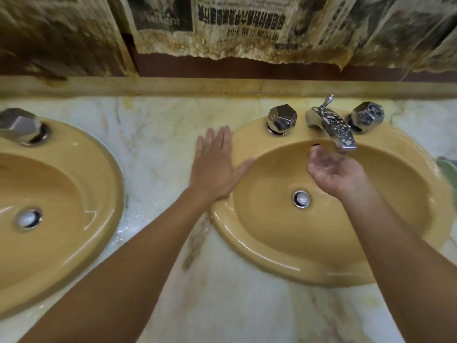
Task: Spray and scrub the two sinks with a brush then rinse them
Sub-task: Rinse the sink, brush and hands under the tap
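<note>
Mustard-yellow, both sinks sit in the marble bench: the left sink (49, 194) fills the left of the frame, the right sink (309, 231) the centre-right. My left hand (217, 167) lies flat on the right sink's left rim, fingers straight and close together. My right hand (331, 169) is cupped palm-up under the spotted chrome faucet (331, 127), fingers loosely curled, holding nothing. I see no brush.

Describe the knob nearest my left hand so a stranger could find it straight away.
Start at the right sink, under the cupped right hand. Behind its bowl stands a spotted spout between two faceted chrome knobs. The knob is the one left of the spout, nearest the flat left hand.
</note>
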Available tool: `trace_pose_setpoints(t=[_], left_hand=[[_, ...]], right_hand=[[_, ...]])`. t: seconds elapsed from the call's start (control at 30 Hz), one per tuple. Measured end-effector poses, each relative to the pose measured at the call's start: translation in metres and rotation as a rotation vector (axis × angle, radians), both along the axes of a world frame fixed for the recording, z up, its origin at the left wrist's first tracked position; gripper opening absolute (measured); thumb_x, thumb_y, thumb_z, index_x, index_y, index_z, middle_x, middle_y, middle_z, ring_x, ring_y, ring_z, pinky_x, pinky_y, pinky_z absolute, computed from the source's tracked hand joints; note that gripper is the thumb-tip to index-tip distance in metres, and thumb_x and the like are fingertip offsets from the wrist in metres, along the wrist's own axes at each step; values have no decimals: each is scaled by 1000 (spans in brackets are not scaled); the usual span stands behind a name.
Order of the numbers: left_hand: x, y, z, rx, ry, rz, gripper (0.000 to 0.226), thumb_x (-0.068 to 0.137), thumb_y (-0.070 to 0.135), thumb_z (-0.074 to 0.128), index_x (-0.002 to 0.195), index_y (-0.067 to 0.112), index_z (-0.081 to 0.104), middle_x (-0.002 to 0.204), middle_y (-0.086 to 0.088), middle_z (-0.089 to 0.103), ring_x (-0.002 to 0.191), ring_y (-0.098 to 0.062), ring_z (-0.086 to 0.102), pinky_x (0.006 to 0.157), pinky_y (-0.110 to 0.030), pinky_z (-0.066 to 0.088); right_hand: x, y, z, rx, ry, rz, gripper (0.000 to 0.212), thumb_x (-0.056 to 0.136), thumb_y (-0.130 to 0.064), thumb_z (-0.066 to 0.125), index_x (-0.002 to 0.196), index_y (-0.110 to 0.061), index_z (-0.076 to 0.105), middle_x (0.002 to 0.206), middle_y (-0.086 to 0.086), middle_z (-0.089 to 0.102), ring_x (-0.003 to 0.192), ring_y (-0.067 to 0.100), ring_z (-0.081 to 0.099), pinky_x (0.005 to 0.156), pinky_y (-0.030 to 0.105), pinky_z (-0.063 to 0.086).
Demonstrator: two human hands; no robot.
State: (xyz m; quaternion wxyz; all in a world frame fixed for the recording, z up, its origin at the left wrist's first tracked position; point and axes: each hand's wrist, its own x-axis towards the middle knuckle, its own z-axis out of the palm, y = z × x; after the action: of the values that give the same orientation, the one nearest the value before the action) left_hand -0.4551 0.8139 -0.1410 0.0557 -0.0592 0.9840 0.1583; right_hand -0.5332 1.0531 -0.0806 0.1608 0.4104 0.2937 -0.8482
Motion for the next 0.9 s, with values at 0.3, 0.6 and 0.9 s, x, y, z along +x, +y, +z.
trace_pose_setpoints(t=[0.3,0.6,0.9], left_hand=[[22,29,9,-136,69,-252,76,102,45,37,162,8,10,171,-12,0,157,-29,-6,126,-51,0],[52,-9,-4,70,137,-325,67,100,50,37,160,21,30,170,-8,12,157,-28,6,127,-45,6],[30,0,-5,73,90,-62,67,106,46,22,163,12,13,171,-10,4,156,-36,-6,126,-50,-3]], right_hand=[[26,-74,24,537,308,827,35,103,-16,41,106,9,65,104,25,73,94,33,73,83,36,60],[-1,12,4,99,2,147,42,107,-21,38,76,-8,63,80,4,67,63,17,67,55,23,54],[6,12,14,34,96,78,42,107,-20,37,78,-5,62,70,5,65,59,14,64,58,20,52]])
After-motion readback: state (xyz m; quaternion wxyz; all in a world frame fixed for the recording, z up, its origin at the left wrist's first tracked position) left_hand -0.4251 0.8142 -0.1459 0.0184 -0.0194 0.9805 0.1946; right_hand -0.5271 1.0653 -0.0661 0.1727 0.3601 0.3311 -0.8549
